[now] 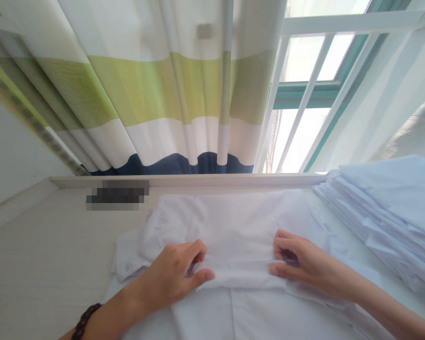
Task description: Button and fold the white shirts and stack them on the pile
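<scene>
A white shirt (230, 226) lies partly folded before me, its far part turned back over the rest in a band. My left hand (184, 269) grips the folded edge on the left, thumb below and fingers curled above. On the right, my right hand (297, 259) pinches the same edge in a similar way. A buttoned cuff (129, 257) sticks out at the shirt's left side. Below the fold, the nearer part of the shirt spreads toward me with a seam down its middle.
A stack of folded white shirts (393, 203) lies at the right. A blurred dark object (116, 194) sits near the raised back edge (198, 180) of the pale wooden surface (38, 264). Behind hang striped curtains (184, 89), beside a white railing (350, 23) and a window.
</scene>
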Motion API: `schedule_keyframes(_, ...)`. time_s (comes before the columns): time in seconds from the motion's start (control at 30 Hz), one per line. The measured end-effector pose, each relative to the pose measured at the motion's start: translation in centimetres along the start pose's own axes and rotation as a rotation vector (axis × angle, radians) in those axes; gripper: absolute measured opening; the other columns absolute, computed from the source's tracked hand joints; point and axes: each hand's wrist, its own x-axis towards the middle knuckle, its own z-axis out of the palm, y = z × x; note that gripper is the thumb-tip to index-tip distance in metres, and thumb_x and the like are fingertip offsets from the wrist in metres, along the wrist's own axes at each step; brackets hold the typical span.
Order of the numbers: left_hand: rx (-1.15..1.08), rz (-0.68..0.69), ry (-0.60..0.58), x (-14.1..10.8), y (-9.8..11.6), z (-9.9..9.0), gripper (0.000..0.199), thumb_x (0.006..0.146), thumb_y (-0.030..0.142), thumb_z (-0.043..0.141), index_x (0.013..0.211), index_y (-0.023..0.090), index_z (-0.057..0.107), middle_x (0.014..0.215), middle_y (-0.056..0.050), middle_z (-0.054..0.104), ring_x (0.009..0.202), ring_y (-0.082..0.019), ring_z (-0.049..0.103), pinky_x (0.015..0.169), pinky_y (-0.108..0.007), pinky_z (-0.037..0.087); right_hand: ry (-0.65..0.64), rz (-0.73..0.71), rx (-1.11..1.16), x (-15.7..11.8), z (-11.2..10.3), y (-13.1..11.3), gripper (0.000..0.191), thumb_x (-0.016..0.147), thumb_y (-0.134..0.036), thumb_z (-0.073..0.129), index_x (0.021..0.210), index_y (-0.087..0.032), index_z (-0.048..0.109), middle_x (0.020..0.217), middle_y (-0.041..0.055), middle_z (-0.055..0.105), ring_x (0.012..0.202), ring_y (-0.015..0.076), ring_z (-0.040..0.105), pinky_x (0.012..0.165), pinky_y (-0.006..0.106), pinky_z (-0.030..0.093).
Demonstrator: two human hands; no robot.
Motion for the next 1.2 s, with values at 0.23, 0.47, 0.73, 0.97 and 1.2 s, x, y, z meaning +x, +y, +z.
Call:
schedule_keyframes(0.23, -0.065, 0.161, -0.053, -0.2, -0.4, -0.8, 0.014, 0.091, 0.035, 0.055, 0.096, 0.025, 0.063, 0.1, -0.001, 0.056, 0.072, -0.011, 0.055, 0.074, -0.023, 0.044, 0.014, -0.215, -0.011, -0.7, 0.9, 0.3, 0.014, 0.093, -0.024, 0.045, 0.08, -0.021, 0.05, 0.092, 0.0011, 0.049, 0.066, 0.0086, 0.047, 0.064, 0.021, 0.043)
schedule_keyframes(0.47, -0.098, 0.239, 0.031, -0.5, -0.7, -0.2, 0.02, 0.092, 0.018, 0.051, 0.097, 0.028, 0.068, 0.095, -0.002, 0.051, 0.075, -0.01, 0.055, 0.07, -0.02, 0.046, 0.125, -0.684, -0.408, -1.1, 0.8, -0.4, 0.036, 0.096, -0.016, 0.037, 0.121, -0.03, 0.058, 0.099, 0.0058, 0.066, 0.085, 0.0173, 0.057, 0.076, 0.031, 0.046)
schedule_keyframes(0.73, 0.058, 0.26, 0.012, -0.4, -0.4, -0.3, 0.025, 0.083, 0.046, 0.064, 0.099, 0.026, 0.066, 0.094, -0.003, 0.059, 0.08, -0.017, 0.057, 0.07, -0.025, 0.044, 0.034, -0.663, -0.304, -1.4, 1.2, -1.4, 0.031, 0.09, -0.012, 0.042, 0.113, -0.023, 0.06, 0.098, 0.0087, 0.069, 0.081, 0.0177, 0.06, 0.077, 0.031, 0.048)
schedule_keyframes(0.97, -0.005, 0.22, -0.066, 0.1, -0.5, -1.3, 0.036, 0.071, 0.053, 0.072, 0.096, 0.028, 0.069, 0.095, -0.003, 0.061, 0.084, -0.018, 0.057, 0.08, -0.029, 0.045, -0.12, -0.464, -0.148, -1.4, 0.7, -1.1, 0.021, 0.079, -0.003, 0.046, 0.079, -0.022, 0.057, 0.088, 0.0037, 0.062, 0.079, 0.0151, 0.059, 0.072, 0.026, 0.049)
schedule_keyframes(1.2, -0.059, -0.018, 0.001, 0.6, -2.2, -4.3, 0.031, 0.096, 0.044, 0.042, 0.115, 0.027, 0.058, 0.119, -0.001, 0.06, 0.112, -0.018, 0.054, 0.101, -0.032, 0.039, 0.204, -0.274, -0.151, -0.9, -1.3, 0.5, 0.019, 0.092, -0.026, 0.044, 0.102, -0.026, 0.06, 0.111, 0.0061, 0.062, 0.093, 0.0178, 0.063, 0.077, 0.029, 0.054)
